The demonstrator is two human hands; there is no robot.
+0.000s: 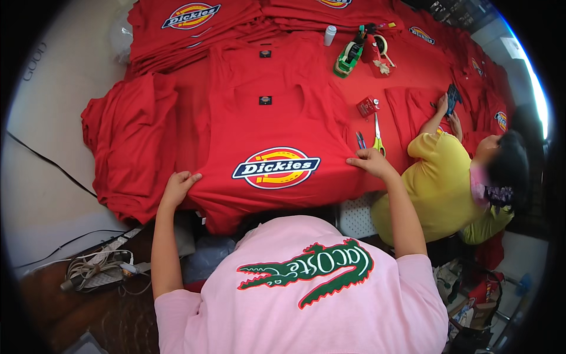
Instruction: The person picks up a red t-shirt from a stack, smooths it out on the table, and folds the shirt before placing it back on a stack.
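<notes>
A red tank top (259, 128) with a dark neck label and an oval blue, yellow and white chest print lies spread in front of me. My left hand (181, 187) pinches its left edge, and my right hand (372, 163) pinches the right edge. Between them the cloth is drawn out sideways, and its lower part hangs over the table's near edge. Under it, another red top (265, 69) shows its own neck label. Close to my right hand lie scissors with yellow-green handles (378, 145) and a small blue tool (361, 140).
Folded red shirts (194, 41) are stacked at the back; a loose red pile (132, 141) sits at left. A small red box (368, 106), green tape dispenser (349, 58) and white bottle (330, 35) stand beyond. A person in yellow (436, 177) works at right. Cables (100, 268) lie lower left.
</notes>
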